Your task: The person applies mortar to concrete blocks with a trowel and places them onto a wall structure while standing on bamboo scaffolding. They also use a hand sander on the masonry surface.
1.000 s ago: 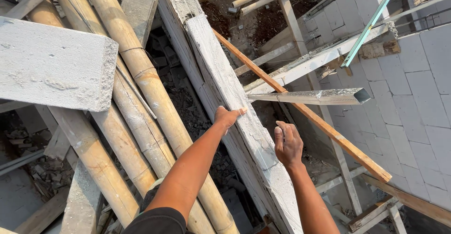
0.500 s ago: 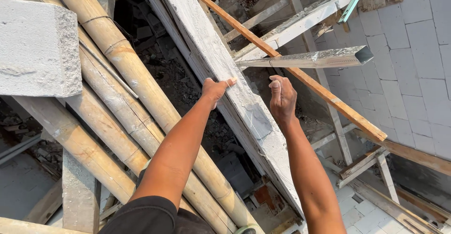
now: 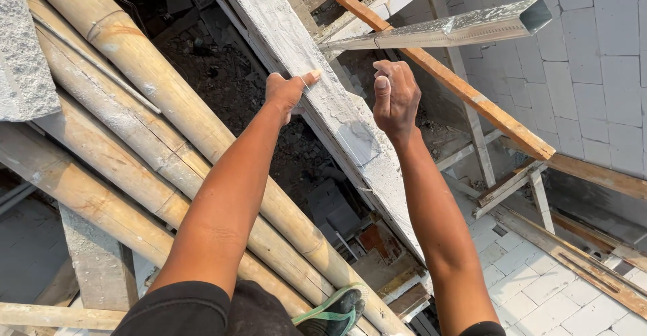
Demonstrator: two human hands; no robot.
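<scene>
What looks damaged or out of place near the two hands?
The cement-crusted plank that the left hand grips carries a rough grey patch just below the right hand. The metal channel juts out with its open end free.

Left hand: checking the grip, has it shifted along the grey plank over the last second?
Cannot tell: the camera moved; the left hand rests on the grey plank edge throughout.

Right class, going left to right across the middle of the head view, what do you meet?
Grey concrete block → bamboo poles → left hand → cement-crusted plank → right hand → orange wooden batten → pale block wall.
</scene>
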